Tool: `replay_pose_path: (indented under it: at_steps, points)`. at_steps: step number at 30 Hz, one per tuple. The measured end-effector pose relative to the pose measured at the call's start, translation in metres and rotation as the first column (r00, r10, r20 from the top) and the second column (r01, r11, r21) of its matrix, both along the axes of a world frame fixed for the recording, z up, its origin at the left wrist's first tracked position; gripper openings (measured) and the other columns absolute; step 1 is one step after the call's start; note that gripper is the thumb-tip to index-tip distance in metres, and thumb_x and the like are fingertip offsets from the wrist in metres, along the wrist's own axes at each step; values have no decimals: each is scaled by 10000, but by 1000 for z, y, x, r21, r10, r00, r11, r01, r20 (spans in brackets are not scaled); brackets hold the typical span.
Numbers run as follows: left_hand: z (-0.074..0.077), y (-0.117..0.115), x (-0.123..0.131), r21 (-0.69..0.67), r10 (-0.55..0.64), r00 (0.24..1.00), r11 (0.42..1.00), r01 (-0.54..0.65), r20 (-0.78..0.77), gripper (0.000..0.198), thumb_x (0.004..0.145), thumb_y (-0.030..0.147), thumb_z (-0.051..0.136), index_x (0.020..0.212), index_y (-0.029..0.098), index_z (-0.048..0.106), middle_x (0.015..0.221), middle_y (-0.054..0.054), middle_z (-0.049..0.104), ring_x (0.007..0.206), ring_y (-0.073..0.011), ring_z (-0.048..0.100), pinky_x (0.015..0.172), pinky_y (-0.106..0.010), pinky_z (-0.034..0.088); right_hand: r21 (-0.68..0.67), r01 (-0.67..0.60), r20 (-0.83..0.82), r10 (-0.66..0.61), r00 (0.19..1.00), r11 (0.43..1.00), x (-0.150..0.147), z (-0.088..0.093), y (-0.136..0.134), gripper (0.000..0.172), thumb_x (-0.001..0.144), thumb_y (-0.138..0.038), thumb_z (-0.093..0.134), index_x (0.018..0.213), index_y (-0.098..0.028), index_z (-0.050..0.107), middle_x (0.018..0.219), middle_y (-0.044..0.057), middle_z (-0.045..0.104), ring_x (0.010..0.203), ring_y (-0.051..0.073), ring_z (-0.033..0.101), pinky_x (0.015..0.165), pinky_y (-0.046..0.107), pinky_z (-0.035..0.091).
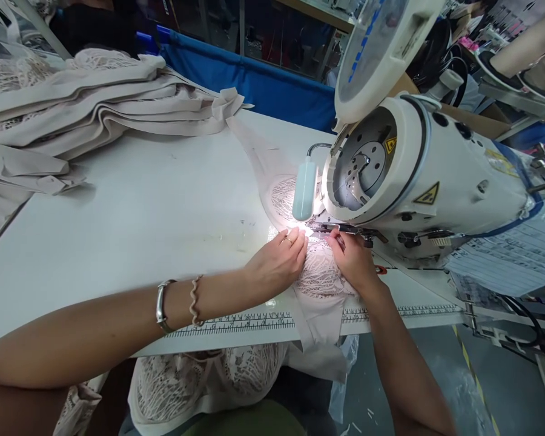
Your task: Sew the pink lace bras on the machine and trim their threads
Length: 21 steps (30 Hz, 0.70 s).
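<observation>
A pale pink lace bra point(320, 275) lies across the machine bed, one cup behind the needle area and the other nearer me. My left hand point(281, 257) presses its closed fingers onto the fabric just left of the lit stitching spot. On the other side, my right hand point(352, 257) has its fingers curled at the bra's edge, close under the presser foot; its fingertips are partly hidden. The sewing machine point(381, 163) stands over the work with its round clear cover point(367, 54) swung up. A small lamp point(304, 189) shines onto the fabric beside the needle, which I cannot make out.
Stacked beige bras point(95, 109) cover the table's far left. Another lace bra point(209, 384) lies on my lap below the table edge. A ruler strip point(254, 322) runs along the front edge. Written paper sheets point(513, 254) hang at the right, and a blue cloth point(249, 75) lines the back.
</observation>
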<state>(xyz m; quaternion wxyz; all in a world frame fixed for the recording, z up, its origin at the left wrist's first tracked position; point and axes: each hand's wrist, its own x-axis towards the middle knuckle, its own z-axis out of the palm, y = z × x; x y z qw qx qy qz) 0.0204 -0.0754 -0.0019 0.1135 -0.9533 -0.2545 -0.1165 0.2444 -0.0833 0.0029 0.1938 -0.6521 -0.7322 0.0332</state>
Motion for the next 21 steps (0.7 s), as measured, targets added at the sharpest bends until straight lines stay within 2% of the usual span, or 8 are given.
replay_pose_path:
  at_steps: [4,7,10,12,18,21]
  points:
    - [4,-2,0,-38,22,998,999,-24,-63,462,969,52,362,1379,-88,521,1371,-289,595,1261,-359,601,1054,-471,501,3,-151,49,151,987,988,0,5,-4,319,998,-295,430,1120,-263,723,1027,79,737,969,247,680,892,379,529]
    - [3,-3,-1,-46,5,999,999,-7,-42,469,960,26,349,1383,-105,503,1370,-309,586,1289,-361,586,1099,-489,470,-46,-234,128,238,963,971,-2,11,-7,426,1001,-177,388,1243,-315,711,1017,52,719,953,196,665,828,297,518]
    - [-1,1,-4,-46,-19,1000,999,19,-5,459,956,11,347,1372,-97,509,1376,-306,583,1298,-343,585,1115,-485,465,-67,-228,224,237,945,971,-4,14,-9,493,957,-93,393,1259,-318,711,959,41,696,831,170,633,702,263,479]
    - [-3,5,-6,-44,-29,1000,999,30,11,449,956,9,358,1366,-80,516,1374,-294,591,1292,-327,595,1110,-472,478,-77,-228,253,241,937,971,-5,14,-9,517,927,-68,399,1266,-309,706,971,39,690,816,166,617,669,256,460]
    - [-5,23,-16,-105,-116,985,986,130,131,421,934,-21,440,1343,-58,533,1359,-276,611,1298,-302,593,1131,-454,467,-111,-220,266,243,933,969,-10,17,-7,492,960,-99,349,1249,-288,700,911,41,682,808,171,603,651,255,448]
    - [-4,30,-19,-150,-141,970,974,173,200,413,937,-32,445,1338,-25,543,1343,-259,628,1289,-280,600,1128,-458,462,-123,-233,250,258,933,965,-11,18,-7,480,952,-106,358,1267,-263,684,956,52,700,836,180,614,675,266,465]
